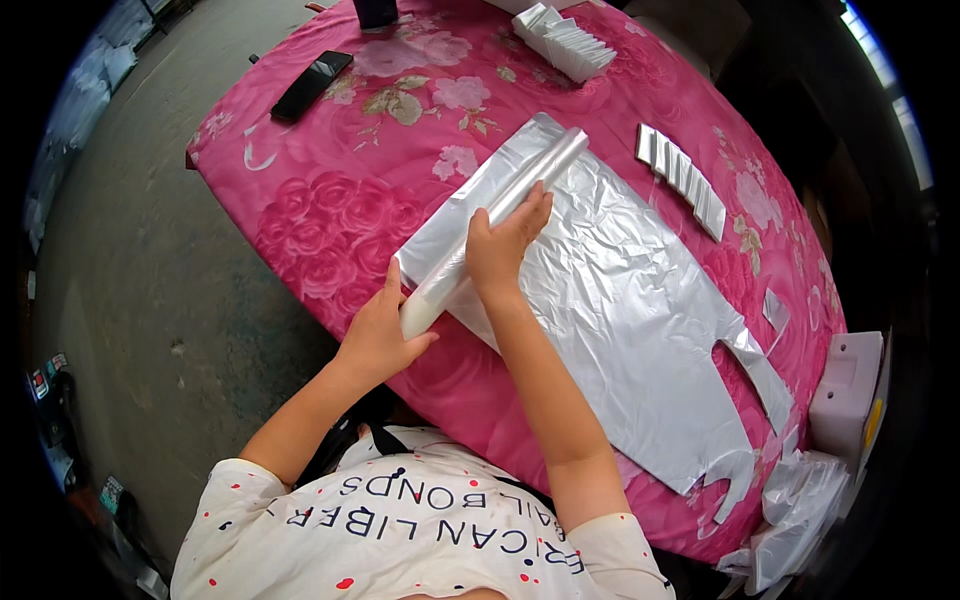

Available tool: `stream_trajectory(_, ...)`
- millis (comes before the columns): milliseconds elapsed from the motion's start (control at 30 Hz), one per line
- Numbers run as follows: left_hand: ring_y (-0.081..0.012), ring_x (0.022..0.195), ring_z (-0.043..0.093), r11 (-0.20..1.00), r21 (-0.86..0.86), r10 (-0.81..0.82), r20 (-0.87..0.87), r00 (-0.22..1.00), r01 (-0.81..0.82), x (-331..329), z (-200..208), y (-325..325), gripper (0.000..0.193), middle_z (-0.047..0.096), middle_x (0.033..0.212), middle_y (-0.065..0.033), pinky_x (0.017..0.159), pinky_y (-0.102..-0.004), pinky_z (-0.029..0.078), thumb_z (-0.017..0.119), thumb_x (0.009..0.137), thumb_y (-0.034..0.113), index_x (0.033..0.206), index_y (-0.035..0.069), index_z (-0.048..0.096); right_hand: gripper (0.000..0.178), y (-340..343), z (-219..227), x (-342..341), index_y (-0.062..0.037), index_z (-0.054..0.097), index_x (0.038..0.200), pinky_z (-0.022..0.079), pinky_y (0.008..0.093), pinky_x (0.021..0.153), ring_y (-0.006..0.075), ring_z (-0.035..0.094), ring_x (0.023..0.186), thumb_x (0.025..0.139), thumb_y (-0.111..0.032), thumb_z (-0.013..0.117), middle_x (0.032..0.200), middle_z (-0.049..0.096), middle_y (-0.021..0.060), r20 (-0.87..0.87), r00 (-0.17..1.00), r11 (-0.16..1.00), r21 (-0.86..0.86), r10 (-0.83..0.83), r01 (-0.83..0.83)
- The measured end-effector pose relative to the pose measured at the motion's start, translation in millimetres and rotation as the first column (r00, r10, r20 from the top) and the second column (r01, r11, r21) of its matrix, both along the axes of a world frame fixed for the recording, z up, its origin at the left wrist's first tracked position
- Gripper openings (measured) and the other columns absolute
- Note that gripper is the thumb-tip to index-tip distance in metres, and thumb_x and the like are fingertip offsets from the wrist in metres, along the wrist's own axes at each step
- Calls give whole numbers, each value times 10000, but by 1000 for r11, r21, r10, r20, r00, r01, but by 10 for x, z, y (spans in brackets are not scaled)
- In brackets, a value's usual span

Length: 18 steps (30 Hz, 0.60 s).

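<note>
A stack of thin silver-grey plastic carrier bags point(620, 290), with cut handles at its lower right, lies slantwise across the table. Its left part is wound into a long, shiny plastic roll point(545, 160), or the roll lies on top; I cannot tell which. My left hand point(375, 335) straddles the roll's near, whitish end, thumb on one side and index finger stretched along the other. Farther up, my right hand point(507, 245) grips across the roll's middle, thumb to the left and fingers to the right. Its palm hides part of the roll.
The table wears a pink floral cloth point(330, 220). A black phone point(312, 85) and a dark cup point(375, 12) are at its far left. Folded silvery packets lie in a pile point(565, 42) and a row point(682, 180). A pale box point(846, 385) and crumpled plastic point(800, 510) are at right.
</note>
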<state>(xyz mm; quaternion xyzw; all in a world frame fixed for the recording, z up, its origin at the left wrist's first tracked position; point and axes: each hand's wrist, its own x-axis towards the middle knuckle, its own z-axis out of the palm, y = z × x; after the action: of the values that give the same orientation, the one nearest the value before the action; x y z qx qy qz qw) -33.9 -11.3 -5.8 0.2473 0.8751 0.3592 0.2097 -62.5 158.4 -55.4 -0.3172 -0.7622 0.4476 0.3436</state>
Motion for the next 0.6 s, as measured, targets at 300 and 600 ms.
stream_trajectory(300, -177, 834, 633, 801, 577, -503, 794, 340, -163, 368, 33, 156, 639, 608, 1043, -165, 748, -281, 499, 673, 781, 330, 1260, -26, 445, 730, 497, 630, 902, -32, 265, 1308, 508, 300, 703, 152, 555, 816, 739, -196, 692, 971, 518, 94, -626, 778, 322, -748, -49, -581)
stream_trajectory(600, -138, 734, 600, 854, 492, -508, 724, 466, 168, 709, 144, 498, 723, 601, 931, -104, 681, -285, 506, 730, 709, 441, 1207, -8, 458, 628, 692, 1082, 1398, -1, 326, 1239, 521, 279, 689, 143, 561, 788, 747, -163, 681, 887, 522, 77, -553, 833, 552, -702, -24, -451)
